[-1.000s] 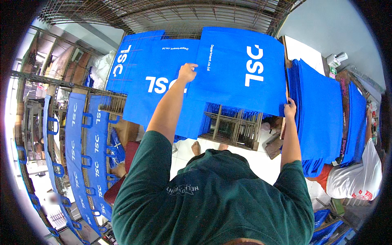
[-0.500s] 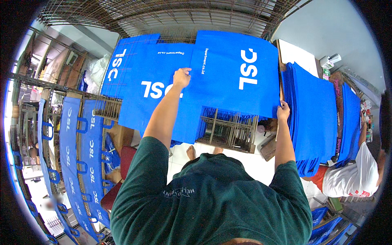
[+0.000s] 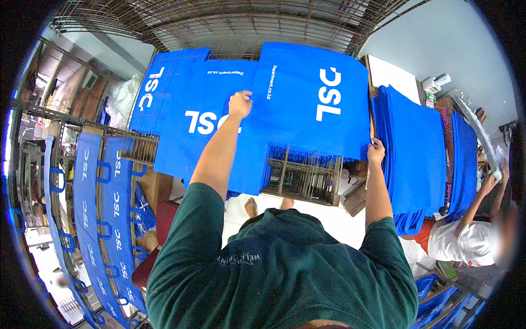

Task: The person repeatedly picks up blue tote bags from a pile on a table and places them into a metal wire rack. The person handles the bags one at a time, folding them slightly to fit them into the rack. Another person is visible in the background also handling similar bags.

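Note:
A blue fabric panel (image 3: pixel 298 98) with white print lies in front of me, overlapping other printed blue panels (image 3: pixel 181 137) to its left. My left hand (image 3: pixel 240 104) is closed at the left edge of the upper panel, its fingers pinched on the cloth; the fingertips are partly hidden. At that panel's lower right corner, my right hand (image 3: pixel 376 150) is closed, with the edge between thumb and fingers. The panels rest on a wire rack (image 3: pixel 301 178), which shows below them.
A thick stack of blue fabric (image 3: pixel 416 148) lies to the right. Beyond it, a co-worker in a white shirt (image 3: pixel 460 241) holds a long pale frame-like thing (image 3: pixel 482 134). Printed blue bags (image 3: pixel 87 186) hang at left beside a dark red chair (image 3: pixel 164 225). Wire racks (image 3: pixel 235 24) rise behind.
The view has shifted slightly, and my hands stay at the same panel's edges. At right, the co-worker's arms have come further into view with a long pale thing tilted up.

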The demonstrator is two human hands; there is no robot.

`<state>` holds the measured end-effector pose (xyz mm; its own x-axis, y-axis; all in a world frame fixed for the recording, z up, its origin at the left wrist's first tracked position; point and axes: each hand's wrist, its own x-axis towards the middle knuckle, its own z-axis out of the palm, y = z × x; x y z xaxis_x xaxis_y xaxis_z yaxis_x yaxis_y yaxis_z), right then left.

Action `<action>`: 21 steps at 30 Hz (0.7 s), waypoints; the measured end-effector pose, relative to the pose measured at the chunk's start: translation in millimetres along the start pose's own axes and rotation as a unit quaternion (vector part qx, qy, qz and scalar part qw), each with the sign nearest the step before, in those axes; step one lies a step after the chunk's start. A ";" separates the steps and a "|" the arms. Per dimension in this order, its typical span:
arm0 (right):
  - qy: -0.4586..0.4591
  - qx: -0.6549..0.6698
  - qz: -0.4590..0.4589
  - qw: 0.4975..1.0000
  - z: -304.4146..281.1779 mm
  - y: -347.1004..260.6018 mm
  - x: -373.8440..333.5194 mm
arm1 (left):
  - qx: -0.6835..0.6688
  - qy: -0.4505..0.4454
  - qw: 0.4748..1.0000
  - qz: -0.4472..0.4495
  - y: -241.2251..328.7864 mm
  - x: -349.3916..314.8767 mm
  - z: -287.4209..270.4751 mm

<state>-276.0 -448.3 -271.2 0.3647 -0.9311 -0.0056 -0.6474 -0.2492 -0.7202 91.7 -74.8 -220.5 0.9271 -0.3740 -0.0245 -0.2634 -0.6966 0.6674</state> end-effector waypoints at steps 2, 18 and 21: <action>0.008 0.009 0.006 1.000 -1.9 -2.8 -3.9 | 0.005 -0.003 1.000 -0.001 -1.2 -1.7 -1.3; 0.004 -0.053 0.014 0.999 -11.7 -2.9 6.5 | 0.055 0.027 0.997 0.035 3.3 -9.2 -0.9; 0.044 -0.051 -0.012 0.998 -12.1 2.6 -0.3 | 0.005 0.060 0.997 0.044 18.1 -25.0 -13.1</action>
<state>-285.9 -451.9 -264.7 0.3232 -0.9433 0.0752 -0.7052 -0.2931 -0.6456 67.2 -70.0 -198.0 0.9251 -0.3590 0.1236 -0.3476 -0.6701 0.6558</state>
